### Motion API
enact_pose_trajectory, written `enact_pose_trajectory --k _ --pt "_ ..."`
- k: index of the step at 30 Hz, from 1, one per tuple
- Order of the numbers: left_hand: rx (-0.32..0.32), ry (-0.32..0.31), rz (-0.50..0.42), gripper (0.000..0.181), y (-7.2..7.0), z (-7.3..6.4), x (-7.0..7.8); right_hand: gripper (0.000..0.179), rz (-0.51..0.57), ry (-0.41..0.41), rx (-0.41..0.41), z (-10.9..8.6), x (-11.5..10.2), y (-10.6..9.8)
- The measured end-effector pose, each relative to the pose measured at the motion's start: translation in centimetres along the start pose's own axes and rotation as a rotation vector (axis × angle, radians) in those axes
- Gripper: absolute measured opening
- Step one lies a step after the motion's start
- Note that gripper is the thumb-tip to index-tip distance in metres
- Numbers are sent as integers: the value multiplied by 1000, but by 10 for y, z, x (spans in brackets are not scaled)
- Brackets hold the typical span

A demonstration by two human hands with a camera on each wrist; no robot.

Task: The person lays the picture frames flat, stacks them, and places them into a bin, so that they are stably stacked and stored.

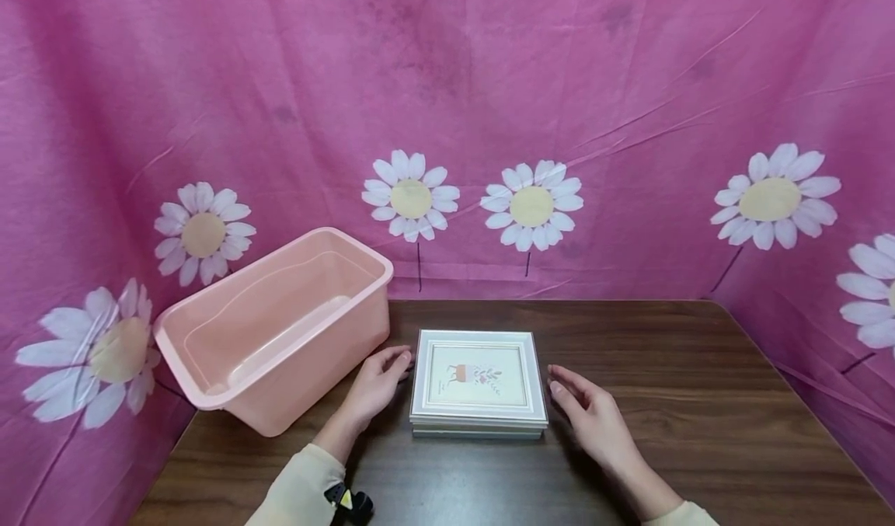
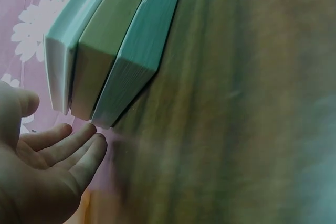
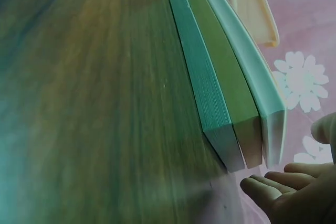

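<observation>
With forearms [image 1: 646, 487] angling in from the head view's bottom edge, you hold your left hand [image 1: 374, 390] and right hand [image 1: 594, 421] with relaxed, mostly extended fingers, gripping nothing, just beside opposite sides of the picture frame [image 1: 478, 378] topping the stack [image 1: 478, 431] at lower centre.

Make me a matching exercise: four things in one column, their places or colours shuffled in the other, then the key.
Column one:
1. Bin
2. Picture frame
3. Left hand
4. Right hand

Column two:
A. On the side of the stack away from the bin
B. Face up on top of the stack
C. Pink, open-topped
D. Between the bin and the stack

Pairs: 1-C, 2-B, 3-D, 4-A
</observation>
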State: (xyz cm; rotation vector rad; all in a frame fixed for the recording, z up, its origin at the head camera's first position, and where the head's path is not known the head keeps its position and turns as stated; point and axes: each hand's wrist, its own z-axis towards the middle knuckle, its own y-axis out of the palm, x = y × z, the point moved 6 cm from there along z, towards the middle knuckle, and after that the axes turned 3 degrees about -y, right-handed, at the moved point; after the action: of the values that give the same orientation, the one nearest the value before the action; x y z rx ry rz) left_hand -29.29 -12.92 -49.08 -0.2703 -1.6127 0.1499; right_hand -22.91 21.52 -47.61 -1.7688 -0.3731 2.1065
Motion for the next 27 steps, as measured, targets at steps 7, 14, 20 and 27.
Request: enact_pose_trajectory --k 7,14,20,27 --pt "-1 -7 -11 46 4 -16 -2 49 166 72 -58 8 2 11" --pt "-17 -46 -77 51 11 -23 -2 55 265 170 -131 12 11 22" --pt "-30 -55 -108 51 17 -30 -2 56 334 246 -165 12 15 28" --pt "-25 -68 -49 50 18 -32 -4 60 285 234 -182 11 17 30"
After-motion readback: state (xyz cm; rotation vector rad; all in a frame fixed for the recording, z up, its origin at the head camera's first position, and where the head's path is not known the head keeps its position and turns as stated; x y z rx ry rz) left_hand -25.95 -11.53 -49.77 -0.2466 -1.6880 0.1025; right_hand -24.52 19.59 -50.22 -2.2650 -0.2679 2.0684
